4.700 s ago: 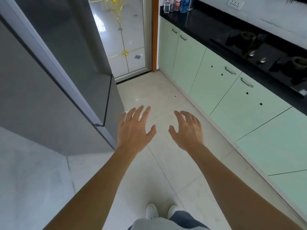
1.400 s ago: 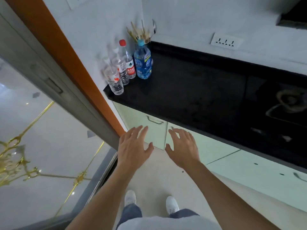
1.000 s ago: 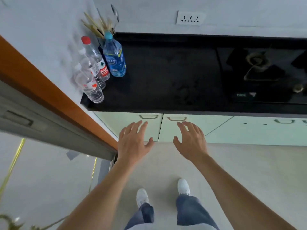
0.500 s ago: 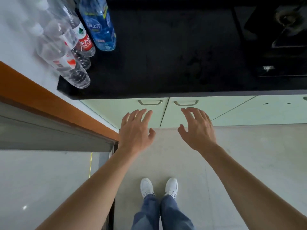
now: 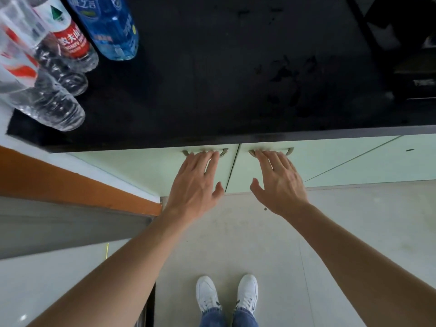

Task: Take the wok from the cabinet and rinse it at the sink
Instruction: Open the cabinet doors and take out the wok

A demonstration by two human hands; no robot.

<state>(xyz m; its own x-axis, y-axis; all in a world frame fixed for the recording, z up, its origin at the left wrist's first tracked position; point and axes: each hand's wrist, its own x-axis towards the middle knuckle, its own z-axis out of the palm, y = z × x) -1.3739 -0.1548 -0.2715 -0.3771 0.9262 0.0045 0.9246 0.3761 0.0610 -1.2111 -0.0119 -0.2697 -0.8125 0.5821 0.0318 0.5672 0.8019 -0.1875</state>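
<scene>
Two pale green cabinet doors, the left door and the right door, hang shut under the black countertop. My left hand stretches out flat, and its fingertips touch the left door's metal handle. My right hand does the same at the right door's handle. Both thumbs stand apart from the fingers, and neither hand holds anything. No wok and no sink are in view.
Several clear water bottles and a blue bottle stand at the counter's left end. A dark stove shows at the right edge. An orange door frame runs along the left. My white shoes stand on the tiled floor.
I walked to the counter and turned to face the cabinets. Both hands moved forward from mid-air until their fingertips reached the two handles. My view tilted further down.
</scene>
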